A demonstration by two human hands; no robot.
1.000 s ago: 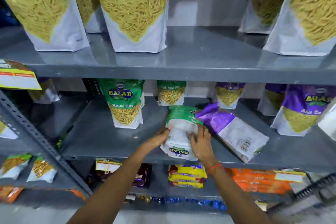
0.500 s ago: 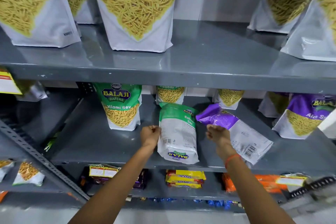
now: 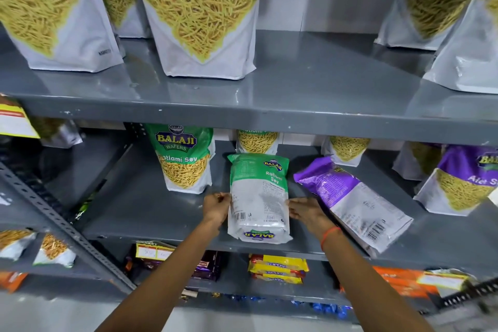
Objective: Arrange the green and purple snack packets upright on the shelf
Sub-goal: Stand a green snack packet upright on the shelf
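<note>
A green and white snack packet (image 3: 258, 197) stands near the front edge of the middle shelf (image 3: 151, 213), back side toward me, leaning slightly. My left hand (image 3: 217, 207) grips its left edge and my right hand (image 3: 304, 211) grips its right edge. Just to the right a purple and white packet (image 3: 350, 199) lies flat on its front. An upright green packet (image 3: 184, 159) stands behind and to the left. An upright purple packet (image 3: 463, 178) stands at the far right.
More small packets (image 3: 257, 141) stand at the back of the middle shelf. Large packets (image 3: 199, 13) line the top shelf (image 3: 296, 105). Yellow biscuit packs (image 3: 277, 268) and orange packs (image 3: 398, 281) lie on the lower shelf. A slotted metal upright (image 3: 54, 221) runs diagonally at left.
The green packet has been raised from lying flat to standing near upright. My hands moved from its top to its two side edges. The view has drawn closer to the shelf.
</note>
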